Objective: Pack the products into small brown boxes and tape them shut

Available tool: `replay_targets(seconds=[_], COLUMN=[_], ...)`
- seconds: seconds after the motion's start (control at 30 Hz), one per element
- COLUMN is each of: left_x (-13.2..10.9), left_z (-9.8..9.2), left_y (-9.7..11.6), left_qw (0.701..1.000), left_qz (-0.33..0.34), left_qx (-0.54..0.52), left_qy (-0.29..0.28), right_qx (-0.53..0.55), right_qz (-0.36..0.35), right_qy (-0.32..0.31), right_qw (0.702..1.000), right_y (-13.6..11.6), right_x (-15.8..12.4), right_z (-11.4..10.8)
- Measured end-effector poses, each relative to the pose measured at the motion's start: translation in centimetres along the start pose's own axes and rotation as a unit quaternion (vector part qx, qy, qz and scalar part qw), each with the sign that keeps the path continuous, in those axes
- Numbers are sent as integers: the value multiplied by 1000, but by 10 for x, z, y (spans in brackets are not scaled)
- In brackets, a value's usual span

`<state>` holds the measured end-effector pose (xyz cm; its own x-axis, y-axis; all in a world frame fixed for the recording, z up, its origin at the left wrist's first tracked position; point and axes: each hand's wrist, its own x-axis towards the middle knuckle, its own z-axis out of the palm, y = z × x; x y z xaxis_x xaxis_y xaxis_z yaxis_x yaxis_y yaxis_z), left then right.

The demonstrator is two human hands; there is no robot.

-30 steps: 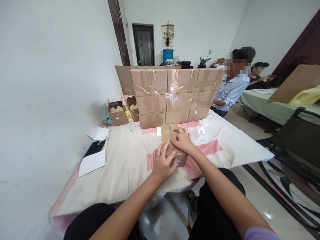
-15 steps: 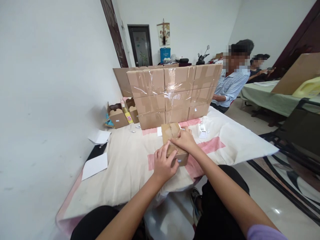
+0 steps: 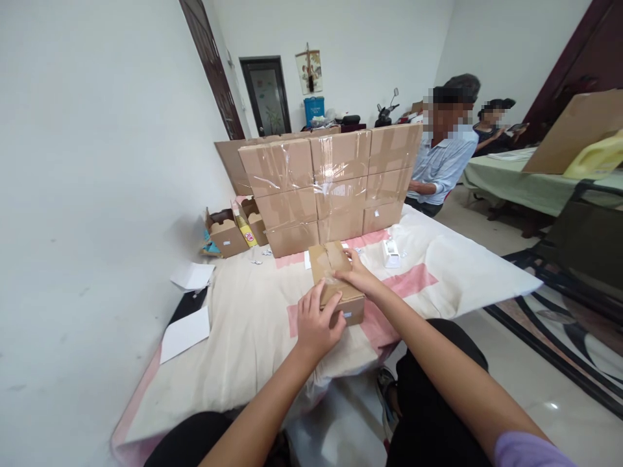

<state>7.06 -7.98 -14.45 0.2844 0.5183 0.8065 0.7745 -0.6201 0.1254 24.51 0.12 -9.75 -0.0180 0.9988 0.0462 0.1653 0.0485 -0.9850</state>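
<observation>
A small brown cardboard box (image 3: 322,261) sits on the cloth-covered table in front of me, its top flaps closed and a strip of clear tape (image 3: 329,277) glinting across them. My left hand (image 3: 316,318) grips the near left corner, fingers over the top edge and thumb toward the front face. On the far right side, my right hand (image 3: 359,274) holds the box, its thumb lying on the top beside the tape. A small label shows on the box's front.
Behind the box stands a wall of taped cardboard boxes (image 3: 341,188). Open boxes (image 3: 228,239) stand at its left. White papers (image 3: 185,332) lie by the wall, and a white tape dispenser-like object (image 3: 391,254) rests at right. A person (image 3: 445,159) sits beyond.
My right hand has loosened from a bent pose on the box top to longer, straighter fingers along its right side. My left hand stays on the near left corner. The view shifts slightly.
</observation>
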Motion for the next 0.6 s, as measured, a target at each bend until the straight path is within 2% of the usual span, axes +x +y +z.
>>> replay_targets(seconds=[0.1,0.17,0.27,0.33,0.4,0.6], left_x=[0,0,0,0,0,-11], left_z=[0,0,-1,-5,-11,-39], left_y=[0,0,-5,-11,-18,-23], left_qw=[1000,1000,1000,998,997,996], left_qz=[9,12,28,48,68,87], left_qx=[-3,-1,-11,-31,-41,26], left_qy=[4,1,2,1,-4,-2], right_qx=[56,63,24,-38,-105,-262], right_qz=[36,29,-9,-48,-104,-243], right_qy=[-1,-2,25,65,73,-50], right_qw=[998,998,999,996,986,933], right_y=[-2,-2,-1,-1,-3,-17], right_x=[-1,-1,-5,-12,-25,-70], right_z=[3,4,7,11,17,32])
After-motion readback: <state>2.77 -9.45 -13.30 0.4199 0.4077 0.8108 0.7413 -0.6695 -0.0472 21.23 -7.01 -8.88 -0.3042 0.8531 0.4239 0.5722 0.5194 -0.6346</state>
